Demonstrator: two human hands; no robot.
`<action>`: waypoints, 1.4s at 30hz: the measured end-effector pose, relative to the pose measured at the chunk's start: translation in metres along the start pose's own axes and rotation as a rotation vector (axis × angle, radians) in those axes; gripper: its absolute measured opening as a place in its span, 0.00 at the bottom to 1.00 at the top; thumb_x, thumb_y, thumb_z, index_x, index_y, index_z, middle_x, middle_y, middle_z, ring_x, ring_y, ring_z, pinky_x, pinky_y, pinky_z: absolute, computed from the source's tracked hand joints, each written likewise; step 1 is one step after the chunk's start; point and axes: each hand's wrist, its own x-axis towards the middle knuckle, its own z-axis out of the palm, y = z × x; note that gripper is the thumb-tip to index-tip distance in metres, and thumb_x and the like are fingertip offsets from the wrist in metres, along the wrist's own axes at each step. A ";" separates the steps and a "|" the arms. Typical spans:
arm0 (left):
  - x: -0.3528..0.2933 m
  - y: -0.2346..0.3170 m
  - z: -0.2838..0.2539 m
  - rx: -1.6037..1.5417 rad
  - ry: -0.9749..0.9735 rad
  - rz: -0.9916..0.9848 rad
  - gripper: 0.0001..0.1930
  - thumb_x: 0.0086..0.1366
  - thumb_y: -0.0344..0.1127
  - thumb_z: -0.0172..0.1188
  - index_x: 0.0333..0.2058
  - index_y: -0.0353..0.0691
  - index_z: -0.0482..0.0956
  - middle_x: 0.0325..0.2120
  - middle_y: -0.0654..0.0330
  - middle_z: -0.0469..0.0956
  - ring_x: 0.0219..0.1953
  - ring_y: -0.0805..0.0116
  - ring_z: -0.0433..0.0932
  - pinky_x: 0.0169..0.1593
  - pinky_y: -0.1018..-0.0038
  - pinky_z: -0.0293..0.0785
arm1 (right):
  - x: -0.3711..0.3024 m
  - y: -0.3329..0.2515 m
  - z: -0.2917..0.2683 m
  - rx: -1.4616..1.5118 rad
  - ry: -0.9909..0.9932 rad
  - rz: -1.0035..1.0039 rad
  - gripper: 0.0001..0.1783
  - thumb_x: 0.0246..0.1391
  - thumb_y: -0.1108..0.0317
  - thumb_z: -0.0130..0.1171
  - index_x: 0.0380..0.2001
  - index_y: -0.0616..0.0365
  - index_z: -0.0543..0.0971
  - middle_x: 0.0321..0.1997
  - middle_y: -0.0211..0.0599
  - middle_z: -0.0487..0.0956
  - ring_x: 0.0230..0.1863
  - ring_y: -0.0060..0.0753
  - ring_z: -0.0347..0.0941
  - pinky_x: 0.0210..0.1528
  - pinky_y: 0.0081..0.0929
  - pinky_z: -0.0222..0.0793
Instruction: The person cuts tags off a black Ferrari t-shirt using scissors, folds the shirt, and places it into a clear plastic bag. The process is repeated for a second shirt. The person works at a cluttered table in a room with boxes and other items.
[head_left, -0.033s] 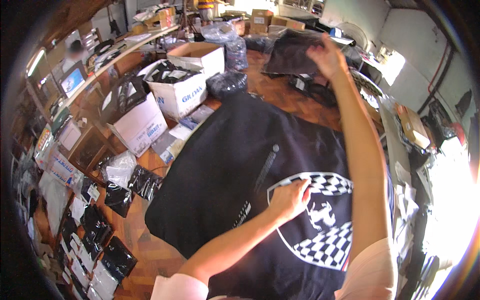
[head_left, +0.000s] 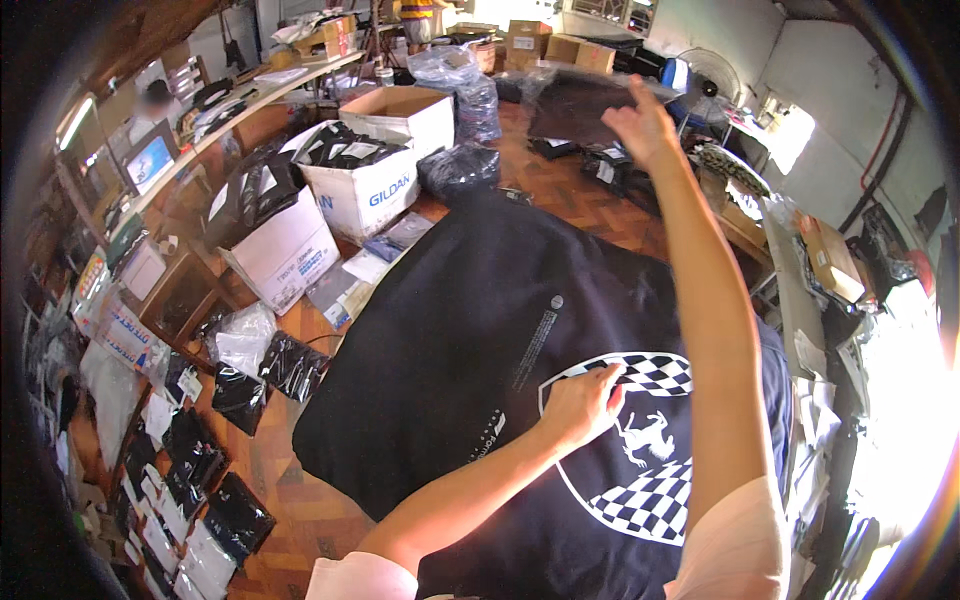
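Observation:
My left hand (head_left: 583, 405) is over a large black printed cloth (head_left: 430, 340), at the upper left of its round checkered emblem with a white horse figure. Its fingers are curled together; anything between them is hidden. My right arm stretches far forward on the right. At its end my right hand (head_left: 640, 125) is raised, thumb and fingers apart. Just left of those fingers is a dark flat item in clear plastic (head_left: 575, 105), blurred by motion; I see no grip on it.
White cartons (head_left: 365, 190) of dark bagged goods stand at the left, beside a black plastic bundle (head_left: 460, 172). Several black packets (head_left: 235, 510) lie on the wooden floor at lower left. A fan (head_left: 712, 80) stands far right. A person in a striped top (head_left: 415, 10) is at the back.
My right hand has shifted slightly left and down, its fingers more spread. The plastic-wrapped item has moved a little left and looks flatter. The left hand has hardly moved.

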 end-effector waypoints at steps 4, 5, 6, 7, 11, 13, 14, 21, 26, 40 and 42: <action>-0.002 0.001 -0.003 -0.002 -0.034 -0.045 0.11 0.58 0.36 0.56 0.39 0.39 0.72 0.22 0.56 0.77 0.20 0.59 0.77 0.22 0.68 0.74 | -0.019 0.084 0.003 -0.161 -0.238 0.090 0.37 0.49 0.64 0.62 0.57 0.70 0.57 0.60 0.54 0.57 0.55 0.52 0.60 0.52 0.38 0.65; -0.004 -0.002 -0.004 0.011 -0.026 -0.058 0.11 0.58 0.36 0.56 0.39 0.39 0.72 0.22 0.56 0.77 0.20 0.59 0.77 0.22 0.68 0.74 | -0.037 0.097 0.010 -0.189 -0.273 0.112 0.38 0.50 0.65 0.61 0.58 0.71 0.54 0.62 0.57 0.53 0.61 0.56 0.54 0.58 0.40 0.62; -0.004 0.000 -0.004 0.012 -0.020 -0.052 0.11 0.58 0.36 0.56 0.39 0.39 0.72 0.22 0.56 0.77 0.20 0.59 0.77 0.22 0.68 0.74 | -0.046 0.101 0.009 -0.241 -0.211 0.121 0.38 0.50 0.67 0.60 0.58 0.70 0.53 0.63 0.54 0.54 0.62 0.54 0.55 0.59 0.40 0.61; -0.004 0.001 -0.004 0.012 -0.017 -0.046 0.11 0.58 0.36 0.56 0.39 0.39 0.72 0.22 0.56 0.77 0.20 0.59 0.77 0.22 0.67 0.73 | -0.055 0.100 0.004 -0.307 -0.212 0.084 0.37 0.51 0.67 0.59 0.59 0.70 0.53 0.63 0.54 0.54 0.61 0.52 0.56 0.59 0.39 0.61; -0.004 -0.001 -0.001 0.011 0.005 0.003 0.11 0.57 0.35 0.56 0.38 0.39 0.71 0.23 0.55 0.77 0.20 0.57 0.77 0.23 0.66 0.74 | -0.107 0.078 -0.019 -0.524 -0.248 -0.019 0.34 0.53 0.67 0.57 0.58 0.68 0.55 0.61 0.52 0.58 0.60 0.40 0.60 0.58 0.38 0.62; -0.004 0.000 0.003 0.009 0.033 0.005 0.09 0.56 0.36 0.57 0.34 0.39 0.73 0.22 0.54 0.77 0.21 0.57 0.77 0.25 0.64 0.74 | -0.140 0.056 -0.040 -0.633 -0.278 -0.050 0.32 0.53 0.66 0.57 0.57 0.67 0.57 0.60 0.51 0.59 0.58 0.38 0.62 0.58 0.37 0.63; -0.004 -0.006 0.005 0.019 0.018 -0.010 0.09 0.56 0.37 0.58 0.33 0.39 0.74 0.24 0.54 0.77 0.21 0.56 0.77 0.24 0.65 0.74 | -0.159 0.049 -0.048 -0.735 -0.255 -0.064 0.34 0.49 0.61 0.62 0.55 0.67 0.62 0.59 0.52 0.63 0.60 0.42 0.60 0.55 0.34 0.65; 0.002 -0.023 -0.037 0.382 -0.003 0.103 0.19 0.59 0.48 0.55 0.45 0.45 0.75 0.52 0.55 0.68 0.56 0.59 0.63 0.57 0.56 0.56 | -0.345 -0.006 -0.202 -2.130 -0.290 -0.356 0.31 0.55 0.52 0.52 0.59 0.50 0.62 0.66 0.44 0.56 0.68 0.45 0.47 0.67 0.42 0.40; -0.050 -0.048 -0.123 0.739 -0.039 0.001 0.24 0.59 0.55 0.49 0.49 0.48 0.72 0.50 0.62 0.68 0.55 0.57 0.63 0.52 0.55 0.61 | -0.482 -0.070 -0.300 -2.103 0.273 -0.025 0.30 0.59 0.52 0.45 0.62 0.52 0.58 0.67 0.45 0.52 0.69 0.45 0.42 0.67 0.42 0.38; -0.262 -0.090 -0.246 0.495 0.559 -0.841 0.24 0.62 0.52 0.52 0.46 0.39 0.76 0.43 0.49 0.74 0.44 0.55 0.74 0.51 0.66 0.66 | -0.731 -0.031 -0.252 -1.099 1.083 -0.008 0.16 0.53 0.66 0.58 0.43 0.63 0.72 0.39 0.36 0.74 0.40 0.24 0.67 0.44 0.21 0.60; -0.268 -0.097 -0.244 0.631 0.619 -0.787 0.22 0.60 0.51 0.55 0.44 0.39 0.78 0.42 0.49 0.75 0.42 0.56 0.74 0.49 0.66 0.67 | -0.727 -0.034 -0.239 -0.985 1.193 0.038 0.17 0.52 0.64 0.61 0.39 0.64 0.72 0.33 0.32 0.74 0.27 0.16 0.66 0.26 0.15 0.62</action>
